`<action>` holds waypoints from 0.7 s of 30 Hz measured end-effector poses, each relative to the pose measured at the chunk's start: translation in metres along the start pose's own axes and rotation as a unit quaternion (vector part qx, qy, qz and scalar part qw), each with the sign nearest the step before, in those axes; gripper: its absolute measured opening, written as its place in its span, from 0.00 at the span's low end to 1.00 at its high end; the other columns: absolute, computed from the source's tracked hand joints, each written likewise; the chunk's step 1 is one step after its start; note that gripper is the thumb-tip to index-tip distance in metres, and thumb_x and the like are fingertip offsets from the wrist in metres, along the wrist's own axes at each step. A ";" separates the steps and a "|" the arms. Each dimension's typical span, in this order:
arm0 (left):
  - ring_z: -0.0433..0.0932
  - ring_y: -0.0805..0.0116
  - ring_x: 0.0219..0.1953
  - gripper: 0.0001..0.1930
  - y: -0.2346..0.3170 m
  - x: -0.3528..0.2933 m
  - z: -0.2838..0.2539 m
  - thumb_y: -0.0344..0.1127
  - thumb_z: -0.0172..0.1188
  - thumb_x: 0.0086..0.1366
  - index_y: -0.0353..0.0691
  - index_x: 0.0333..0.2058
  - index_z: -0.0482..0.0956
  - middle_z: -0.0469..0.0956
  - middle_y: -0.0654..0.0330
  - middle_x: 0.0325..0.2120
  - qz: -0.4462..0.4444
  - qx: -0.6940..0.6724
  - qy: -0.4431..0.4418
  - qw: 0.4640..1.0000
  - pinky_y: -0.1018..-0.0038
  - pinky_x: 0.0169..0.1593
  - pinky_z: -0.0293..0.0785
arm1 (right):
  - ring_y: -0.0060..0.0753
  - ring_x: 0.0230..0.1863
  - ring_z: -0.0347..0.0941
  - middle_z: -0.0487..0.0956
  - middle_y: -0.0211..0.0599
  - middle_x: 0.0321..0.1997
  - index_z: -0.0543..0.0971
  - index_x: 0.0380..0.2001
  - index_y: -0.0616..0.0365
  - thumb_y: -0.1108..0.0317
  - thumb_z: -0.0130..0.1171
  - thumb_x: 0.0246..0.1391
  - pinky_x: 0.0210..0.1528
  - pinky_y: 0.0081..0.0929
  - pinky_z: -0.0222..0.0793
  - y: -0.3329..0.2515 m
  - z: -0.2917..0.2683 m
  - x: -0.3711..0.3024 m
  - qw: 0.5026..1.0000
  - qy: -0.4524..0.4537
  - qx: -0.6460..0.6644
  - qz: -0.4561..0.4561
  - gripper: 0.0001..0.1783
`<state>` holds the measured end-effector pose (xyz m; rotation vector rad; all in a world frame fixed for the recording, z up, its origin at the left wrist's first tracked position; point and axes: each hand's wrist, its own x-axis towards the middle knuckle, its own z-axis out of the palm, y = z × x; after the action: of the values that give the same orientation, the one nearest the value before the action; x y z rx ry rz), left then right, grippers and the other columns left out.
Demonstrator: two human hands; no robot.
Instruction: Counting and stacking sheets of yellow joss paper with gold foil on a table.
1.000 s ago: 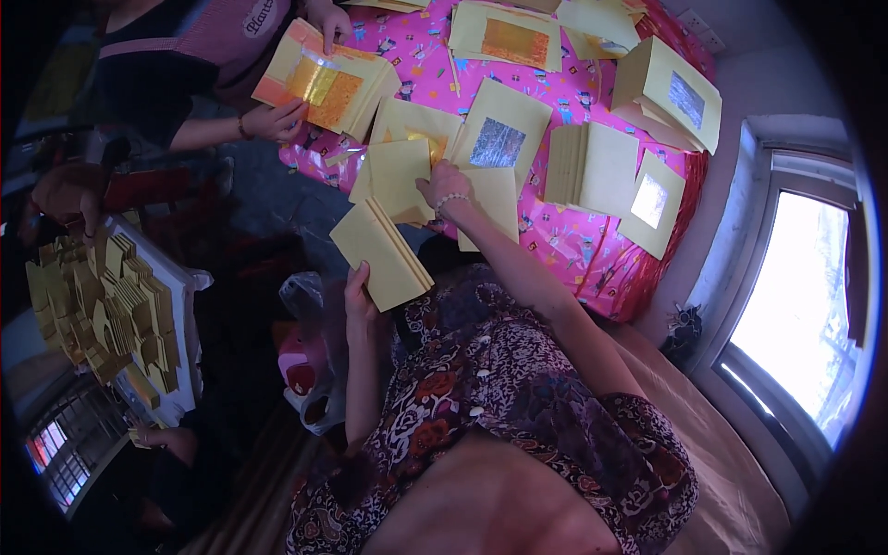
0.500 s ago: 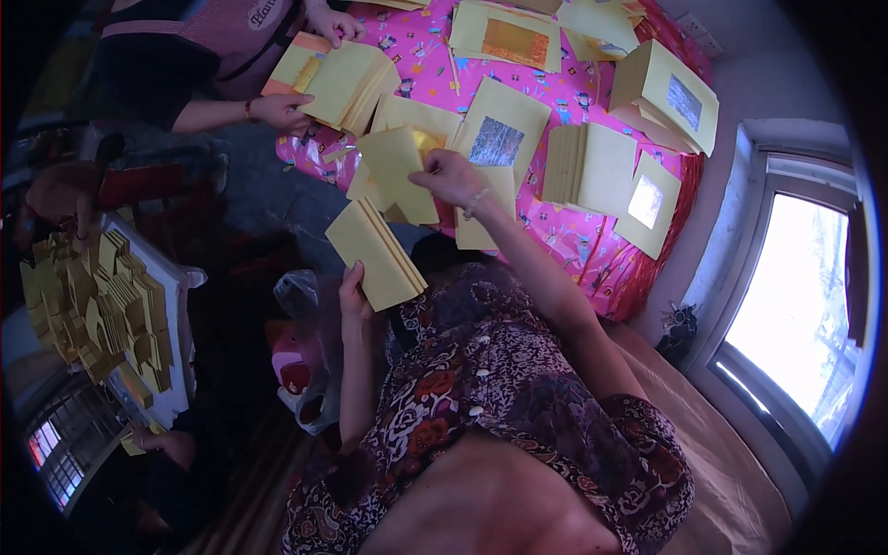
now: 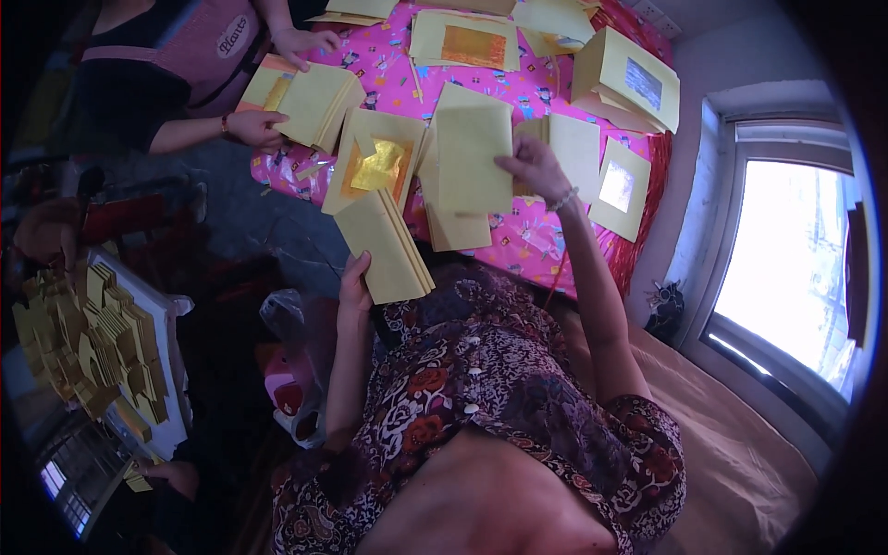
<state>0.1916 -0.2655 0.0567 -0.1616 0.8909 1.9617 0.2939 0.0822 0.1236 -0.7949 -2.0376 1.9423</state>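
My left hand [image 3: 355, 277] grips a thin stack of folded yellow paper [image 3: 381, 242] by its lower left side, tilted just in front of my body. Pinched at its right edge in my right hand [image 3: 536, 171] is a yellow paper sheet [image 3: 474, 153], above the near part of the table. This sheet hides most of the yellow papers [image 3: 458, 231] under it. Between my left hand's stack and the far person's papers lies a yellow sheet with a gold foil square [image 3: 379, 166].
A pink patterned cloth covers the table [image 3: 527, 240]. Across it, a person's hand [image 3: 259, 128] holds a yellow paper stack [image 3: 319, 102]. Foil-marked stacks [image 3: 638, 79] stand at the right, near a bright window [image 3: 786, 268]. A white side table [image 3: 166, 370] at left bears many yellow bundles.
My right hand has moved right with the sheet, uncovering the gold foil square and covering the silver one. My left hand keeps its stack. The other person has lifted one hand off their papers.
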 end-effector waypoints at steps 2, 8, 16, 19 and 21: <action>0.70 0.62 0.51 0.25 -0.002 0.001 -0.001 0.36 0.52 0.61 0.34 0.56 0.60 0.70 0.55 0.49 -0.003 0.004 -0.005 1.000 0.69 0.54 0.66 | 0.15 0.18 0.67 0.71 0.26 0.18 0.66 0.25 0.55 0.72 0.61 0.48 0.17 0.15 0.62 0.016 0.011 -0.022 0.995 -0.035 0.028 0.089 0.12; 0.71 0.63 0.50 0.25 -0.006 0.002 -0.002 0.37 0.52 0.61 0.34 0.56 0.60 0.70 0.55 0.48 -0.019 0.021 0.003 1.000 0.69 0.54 0.66 | 0.17 0.17 0.67 0.73 0.28 0.17 0.64 0.27 0.56 0.70 0.62 0.48 0.15 0.18 0.61 0.082 0.042 -0.050 0.991 -0.028 0.035 0.122 0.14; 0.71 0.61 0.50 0.24 -0.011 0.006 0.001 0.38 0.51 0.62 0.34 0.55 0.61 0.71 0.54 0.48 -0.035 0.036 0.023 0.998 0.67 0.54 0.67 | 0.20 0.20 0.71 0.75 0.35 0.19 0.67 0.25 0.59 0.70 0.65 0.44 0.19 0.22 0.65 0.099 0.047 -0.043 0.988 0.034 -0.052 0.145 0.14; 0.71 0.62 0.50 0.25 -0.014 0.013 0.008 0.38 0.51 0.62 0.34 0.55 0.60 0.70 0.55 0.48 -0.047 0.038 0.027 0.998 0.67 0.54 0.67 | 0.22 0.21 0.72 0.76 0.36 0.20 0.69 0.25 0.59 0.66 0.67 0.41 0.22 0.24 0.67 0.098 0.048 -0.039 0.982 0.035 -0.075 0.172 0.15; 0.69 0.63 0.51 0.27 -0.016 0.025 0.019 0.35 0.54 0.60 0.34 0.56 0.58 0.69 0.56 0.48 -0.070 0.064 0.010 0.995 0.69 0.54 0.65 | 0.22 0.17 0.71 0.75 0.35 0.17 0.69 0.24 0.60 0.66 0.66 0.42 0.18 0.23 0.65 0.107 0.049 -0.036 0.980 0.048 -0.110 0.158 0.15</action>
<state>0.1954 -0.2304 0.0511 -0.1654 0.9883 1.7719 0.3241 0.0196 0.0221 -1.3095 -2.2024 1.8008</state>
